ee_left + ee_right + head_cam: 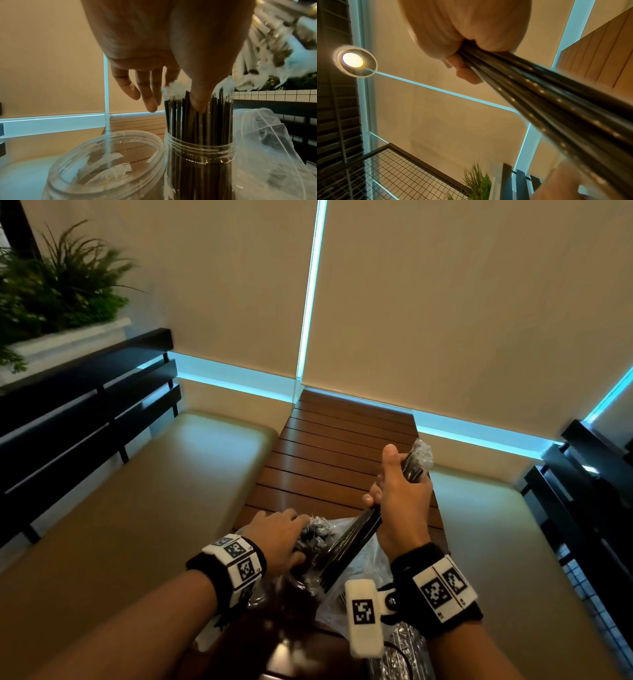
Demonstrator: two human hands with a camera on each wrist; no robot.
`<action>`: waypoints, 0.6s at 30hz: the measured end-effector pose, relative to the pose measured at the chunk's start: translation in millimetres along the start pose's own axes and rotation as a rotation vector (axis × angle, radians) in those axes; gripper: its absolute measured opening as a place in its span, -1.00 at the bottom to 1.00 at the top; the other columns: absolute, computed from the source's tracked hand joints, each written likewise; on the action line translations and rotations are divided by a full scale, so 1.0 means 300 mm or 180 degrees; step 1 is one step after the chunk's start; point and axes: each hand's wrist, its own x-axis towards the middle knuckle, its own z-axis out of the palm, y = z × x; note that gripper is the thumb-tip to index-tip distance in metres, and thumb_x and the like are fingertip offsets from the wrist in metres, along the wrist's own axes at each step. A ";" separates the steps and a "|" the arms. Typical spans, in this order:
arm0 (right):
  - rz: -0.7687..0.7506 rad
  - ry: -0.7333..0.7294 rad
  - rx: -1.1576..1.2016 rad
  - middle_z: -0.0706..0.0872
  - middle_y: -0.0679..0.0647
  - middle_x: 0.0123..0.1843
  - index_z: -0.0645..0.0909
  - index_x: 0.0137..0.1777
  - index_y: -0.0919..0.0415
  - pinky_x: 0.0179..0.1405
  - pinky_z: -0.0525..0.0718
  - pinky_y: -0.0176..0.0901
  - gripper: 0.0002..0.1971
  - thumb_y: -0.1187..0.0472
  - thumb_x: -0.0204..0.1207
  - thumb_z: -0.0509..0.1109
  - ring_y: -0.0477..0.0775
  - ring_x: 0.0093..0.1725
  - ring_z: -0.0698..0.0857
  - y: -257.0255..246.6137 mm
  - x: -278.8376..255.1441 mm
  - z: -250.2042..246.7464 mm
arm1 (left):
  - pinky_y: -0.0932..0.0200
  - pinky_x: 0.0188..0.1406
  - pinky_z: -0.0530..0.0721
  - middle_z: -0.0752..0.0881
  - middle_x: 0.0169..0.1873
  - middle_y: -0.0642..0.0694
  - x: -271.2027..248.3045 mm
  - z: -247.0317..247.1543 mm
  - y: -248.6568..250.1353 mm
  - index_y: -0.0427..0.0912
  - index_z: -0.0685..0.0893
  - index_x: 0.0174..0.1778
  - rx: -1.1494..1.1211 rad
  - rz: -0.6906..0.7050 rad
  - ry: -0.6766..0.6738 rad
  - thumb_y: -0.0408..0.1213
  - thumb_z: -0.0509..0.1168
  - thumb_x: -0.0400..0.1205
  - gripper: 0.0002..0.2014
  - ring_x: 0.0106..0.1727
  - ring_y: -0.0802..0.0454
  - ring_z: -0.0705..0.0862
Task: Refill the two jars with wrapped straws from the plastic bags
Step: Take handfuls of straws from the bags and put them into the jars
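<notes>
Black wrapped straws point(356, 534) slanted toward the fuller jar point(199, 155), fisted in the right hand point(400, 501); the left hand point(277, 537), its grip loose, parted the standing ones to make room.

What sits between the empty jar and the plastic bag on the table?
In the left wrist view, the second jar, packed with upright dark wrapped straws, stands between the empty jar and the plastic bag.

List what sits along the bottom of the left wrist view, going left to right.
Empty jar → jar full of straws → plastic bag.
</notes>
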 end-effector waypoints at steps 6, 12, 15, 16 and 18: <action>-0.0285 -0.0324 -0.0361 0.39 0.01 -0.53 0.46 -0.21 0.11 -0.57 0.49 -0.15 -0.78 0.08 0.61 0.39 -0.05 -0.61 0.38 0.097 -0.038 0.014 | -0.13 0.36 0.44 0.57 0.43 0.00 0.023 0.013 0.002 0.09 0.31 0.58 -0.0047 -0.0051 -0.0102 -0.03 0.27 0.69 -0.47 0.41 -0.09 0.56; -0.0549 -0.0312 -0.0460 0.45 0.03 -0.57 0.50 -0.28 0.24 -0.56 0.56 -0.09 -0.64 -0.05 0.50 0.40 -0.03 -0.63 0.47 0.188 -0.018 0.037 | -0.10 0.26 0.58 0.66 0.32 -0.10 0.028 -0.001 0.011 0.07 0.42 0.52 -0.0181 -0.0054 -0.0324 -0.26 0.30 0.66 -0.52 0.31 -0.18 0.63; -0.0871 -0.0349 -0.0638 0.46 0.09 -0.57 0.45 -0.32 0.39 -0.60 0.55 -0.11 -0.50 -0.10 0.50 0.39 0.03 -0.62 0.47 0.241 -0.012 0.053 | -0.10 0.21 0.61 0.68 0.27 -0.21 0.030 -0.022 0.009 -0.02 0.45 0.48 -0.0201 -0.0075 -0.0501 -0.31 0.25 0.68 -0.58 0.27 -0.25 0.66; -0.1008 -0.0355 -0.0764 0.46 0.09 -0.57 0.45 -0.35 0.34 -0.60 0.53 -0.11 -0.49 -0.14 0.51 0.38 0.04 -0.60 0.47 0.265 -0.013 0.053 | -0.10 0.21 0.62 0.69 0.25 -0.23 0.031 -0.029 0.007 -0.05 0.46 0.46 -0.0227 -0.0076 -0.0529 -0.32 0.23 0.69 -0.60 0.25 -0.26 0.67; -0.1195 -0.0404 -0.1023 0.47 0.13 -0.56 0.50 -0.34 0.20 -0.60 0.54 -0.01 -0.52 -0.23 0.50 0.38 0.10 -0.58 0.46 0.320 -0.014 0.044 | -0.10 0.22 0.64 0.69 0.23 -0.24 0.029 -0.037 0.008 -0.07 0.48 0.44 -0.0281 -0.0079 -0.0575 -0.35 0.21 0.70 -0.63 0.23 -0.25 0.68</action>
